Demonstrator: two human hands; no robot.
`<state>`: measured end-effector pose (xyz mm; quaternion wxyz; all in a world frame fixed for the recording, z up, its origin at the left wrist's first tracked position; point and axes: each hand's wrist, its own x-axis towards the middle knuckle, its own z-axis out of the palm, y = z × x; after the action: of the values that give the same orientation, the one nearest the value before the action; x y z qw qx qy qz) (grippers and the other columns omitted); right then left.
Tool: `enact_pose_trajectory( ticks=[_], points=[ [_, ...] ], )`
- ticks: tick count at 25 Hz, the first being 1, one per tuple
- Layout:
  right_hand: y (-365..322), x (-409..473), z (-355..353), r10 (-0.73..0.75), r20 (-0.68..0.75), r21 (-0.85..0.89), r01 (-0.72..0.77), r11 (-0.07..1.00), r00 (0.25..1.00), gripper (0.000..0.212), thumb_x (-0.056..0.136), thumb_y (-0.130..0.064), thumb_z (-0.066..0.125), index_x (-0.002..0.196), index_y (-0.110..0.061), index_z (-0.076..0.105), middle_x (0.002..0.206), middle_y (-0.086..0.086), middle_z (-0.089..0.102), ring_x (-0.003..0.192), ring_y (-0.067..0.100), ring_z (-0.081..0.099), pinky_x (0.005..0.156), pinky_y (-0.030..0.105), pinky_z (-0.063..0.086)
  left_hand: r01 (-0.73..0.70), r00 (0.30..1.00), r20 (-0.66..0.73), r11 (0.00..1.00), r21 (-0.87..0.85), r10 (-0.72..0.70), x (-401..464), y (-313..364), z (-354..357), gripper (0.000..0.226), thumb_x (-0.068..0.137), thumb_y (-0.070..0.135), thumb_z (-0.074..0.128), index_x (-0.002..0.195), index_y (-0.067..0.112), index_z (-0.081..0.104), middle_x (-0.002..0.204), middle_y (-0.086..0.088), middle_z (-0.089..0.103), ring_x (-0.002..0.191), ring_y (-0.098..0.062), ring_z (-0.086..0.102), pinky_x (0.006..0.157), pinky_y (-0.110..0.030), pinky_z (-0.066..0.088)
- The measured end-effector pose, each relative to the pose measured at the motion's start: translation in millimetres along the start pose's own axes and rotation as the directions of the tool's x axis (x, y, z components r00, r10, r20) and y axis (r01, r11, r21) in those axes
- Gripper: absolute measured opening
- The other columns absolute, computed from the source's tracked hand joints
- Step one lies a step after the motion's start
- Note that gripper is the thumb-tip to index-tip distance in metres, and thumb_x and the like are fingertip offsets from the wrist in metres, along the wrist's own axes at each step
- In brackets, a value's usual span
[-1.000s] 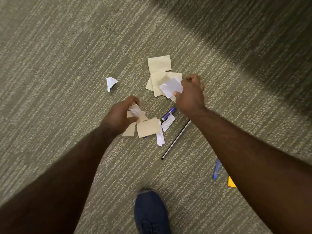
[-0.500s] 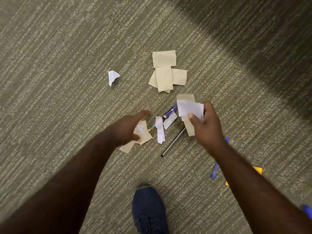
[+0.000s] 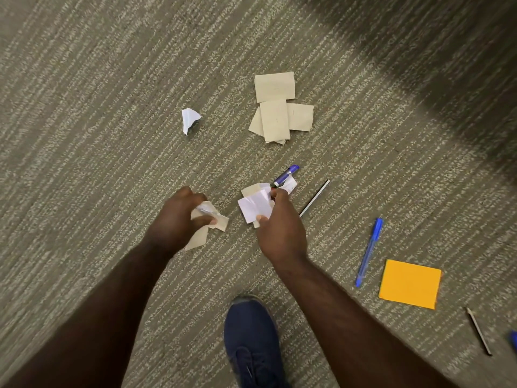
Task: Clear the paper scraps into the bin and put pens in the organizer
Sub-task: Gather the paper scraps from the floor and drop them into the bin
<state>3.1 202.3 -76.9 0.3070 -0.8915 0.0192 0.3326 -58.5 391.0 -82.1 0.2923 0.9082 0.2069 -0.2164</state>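
My left hand [image 3: 179,219] is closed on a bunch of tan and white paper scraps [image 3: 215,219] low over the carpet. My right hand [image 3: 279,231] grips white and tan scraps [image 3: 253,205]. Just beyond it lie a purple marker [image 3: 286,175] with a small white scrap [image 3: 291,186] under it, and a thin dark pen [image 3: 316,197]. A pile of tan paper pieces [image 3: 277,116] and a crumpled white scrap [image 3: 190,119] lie farther away. A blue pen [image 3: 369,250] rests to the right. No bin or organizer is in view.
An orange sticky-note pad [image 3: 409,284] lies on the carpet at right, with a thin pencil-like stick [image 3: 478,330] and a blue object [image 3: 514,338] at the right edge. My dark blue shoe [image 3: 251,343] stands at the bottom centre. A dark shadowed band [image 3: 447,51] crosses the top right.
My right hand came back from the far tan pile toward me, holding white and tan scraps. The white strip near the marker is gone from the floor. My left hand has gathered its scraps tighter.
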Motion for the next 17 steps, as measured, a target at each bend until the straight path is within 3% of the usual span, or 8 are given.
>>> enact_pose_trajectory(
  ticks=[2,4,6,10,13,17],
  points=[
    [-6,2,10,0.071,-0.058,-0.005,-0.071,0.997,0.996,0.051,0.078,-0.012,0.068,0.120,-0.020,0.040,0.122,0.005,0.060,0.108,0.029,0.060,0.081,0.038,0.049,0.028,0.998,-0.050,0.999,-0.018,-0.029,0,-6,-10,0.026,0.070,0.020,0.079,0.091,0.010,0.068,0.092,-0.002,0.044,0.085,-0.019,0.045,0.063,-0.026,0.027],
    [-7,2,18,0.116,-0.106,0.006,-0.116,0.993,0.988,0.044,0.079,-0.015,0.067,0.117,-0.018,0.043,0.119,0.006,0.060,0.107,0.030,0.060,0.080,0.039,0.049,0.036,0.991,-0.131,0.999,-0.036,-0.040,9,-5,-19,0.028,0.070,0.019,0.079,0.093,0.007,0.067,0.106,-0.007,0.044,0.099,-0.019,0.045,0.076,-0.025,0.036],
    [-7,-2,21,0.134,-0.140,-0.007,-0.136,0.991,0.981,0.034,0.084,-0.017,0.063,0.114,-0.014,0.048,0.116,0.007,0.057,0.105,0.029,0.059,0.079,0.037,0.049,0.006,0.976,-0.216,0.999,-0.039,-0.014,24,3,-26,0.028,0.073,0.019,0.077,0.093,0.003,0.067,0.125,-0.014,0.044,0.115,-0.022,0.043,0.093,-0.024,0.033],
    [0,-20,14,0.064,-0.178,-0.016,-0.068,0.998,0.982,0.024,0.087,-0.016,0.061,0.108,-0.009,0.054,0.115,0.006,0.047,0.095,0.027,0.061,0.074,0.034,0.052,-0.002,0.953,-0.303,0.995,-0.101,-0.029,64,23,-35,0.031,0.078,0.020,0.073,0.103,0.003,0.066,0.148,-0.012,0.035,0.133,-0.021,0.035,0.100,-0.016,0.025],
    [6,-21,1,-0.045,-0.224,-0.081,0.027,0.996,0.974,0.019,0.086,-0.015,0.061,0.102,-0.009,0.054,0.122,0.001,0.037,0.091,0.025,0.062,0.070,0.033,0.054,0.071,0.924,-0.360,0.983,-0.166,-0.128,100,32,-44,0.038,0.080,0.016,0.070,0.114,0.002,0.063,0.152,-0.013,0.031,0.138,-0.024,0.033,0.107,-0.026,0.026],
    [5,7,-9,-0.117,-0.234,-0.107,0.095,0.990,0.965,0.027,0.087,-0.011,0.060,0.112,-0.005,0.054,0.138,0.005,0.034,0.106,0.026,0.058,0.080,0.038,0.054,0.199,0.890,-0.354,0.944,-0.264,-0.287,121,35,-45,0.058,0.076,0.013,0.073,0.129,0.003,0.051,0.139,-0.016,0.050,0.128,-0.027,0.046,0.101,-0.020,0.024]
  ],
)
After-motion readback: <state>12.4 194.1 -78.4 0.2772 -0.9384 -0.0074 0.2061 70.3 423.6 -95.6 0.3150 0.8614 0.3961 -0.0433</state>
